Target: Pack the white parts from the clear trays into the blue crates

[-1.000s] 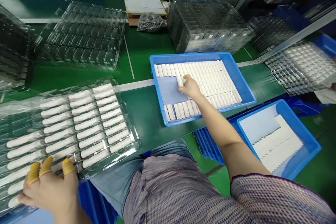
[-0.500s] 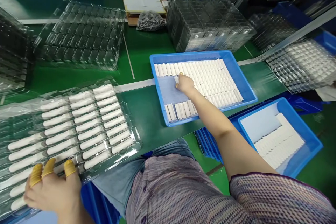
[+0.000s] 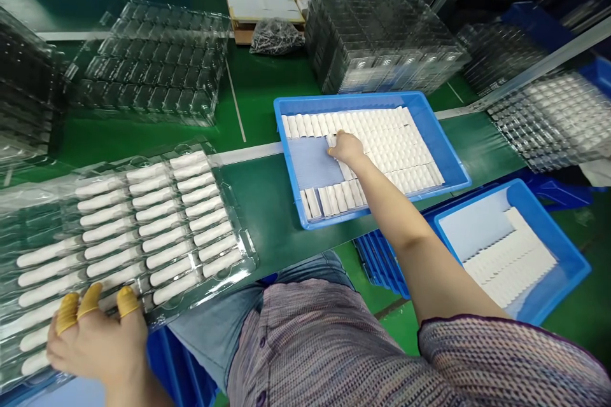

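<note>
On the left, a clear plastic blister tray (image 3: 245, 261) holds rows of slim white pieces (image 3: 165, 245) in its pockets. My left hand (image 3: 98, 340), with yellow finger cots, rests over the tray's near side, fingers spread and touching its pockets. In the blue bin (image 3: 305, 224) at the centre lie close-packed rows of similar white pieces (image 3: 382, 140). My right hand (image 3: 349, 149) reaches into this bin at the edge of the middle row. Its thumb and fingertips, also in yellow cots, pinch a white piece that is partly hidden by the hand.
A second blue bin (image 3: 570, 267) with white pieces stands lower right. Behind are clear empty trays (image 3: 153, 63), a tall tray stack (image 3: 382, 44), a bag of small parts (image 3: 275, 37) and papers (image 3: 261, 0). A filled tray stack (image 3: 563, 114) stands far right.
My right hand has shifted slightly to the right along the middle row in the bin. My left hand stays almost in place on the tray.
</note>
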Demonstrator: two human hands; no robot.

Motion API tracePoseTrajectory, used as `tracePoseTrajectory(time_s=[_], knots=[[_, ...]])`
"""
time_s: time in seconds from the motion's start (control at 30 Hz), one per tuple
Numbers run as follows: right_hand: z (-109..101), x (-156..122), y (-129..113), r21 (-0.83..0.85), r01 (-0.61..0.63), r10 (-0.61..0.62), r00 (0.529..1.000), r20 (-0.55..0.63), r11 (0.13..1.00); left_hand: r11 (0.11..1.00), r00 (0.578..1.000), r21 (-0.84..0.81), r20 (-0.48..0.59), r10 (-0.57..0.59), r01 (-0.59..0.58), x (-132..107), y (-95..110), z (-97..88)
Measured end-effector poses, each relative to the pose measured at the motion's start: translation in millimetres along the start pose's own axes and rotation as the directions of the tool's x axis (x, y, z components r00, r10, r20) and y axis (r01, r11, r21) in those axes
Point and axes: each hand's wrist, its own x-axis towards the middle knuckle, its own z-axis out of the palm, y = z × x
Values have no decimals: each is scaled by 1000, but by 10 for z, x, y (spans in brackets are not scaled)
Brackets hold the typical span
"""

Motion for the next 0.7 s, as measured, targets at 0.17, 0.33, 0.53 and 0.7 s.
tracePoseTrajectory(time_s=[0.17,0.33,0.53,0.7], knots=[[-6,56,40,27,10,-10,1000,-7,1000,999,999,12,-9,48,-48,19,-116,-7],[-79,-185,12,429,86,-89,996,-12,899,915,968,-343,-199,153,-215,-233,279,-16],[-141,-1356,-556,832,368,-744,663,79,416,32,636,-662,731,249,748,-891,1629,154],[-183,-1873,-775,582,699,-896,426,128,415,-171,342,-301,880,329,938,-1144,1839,391]])
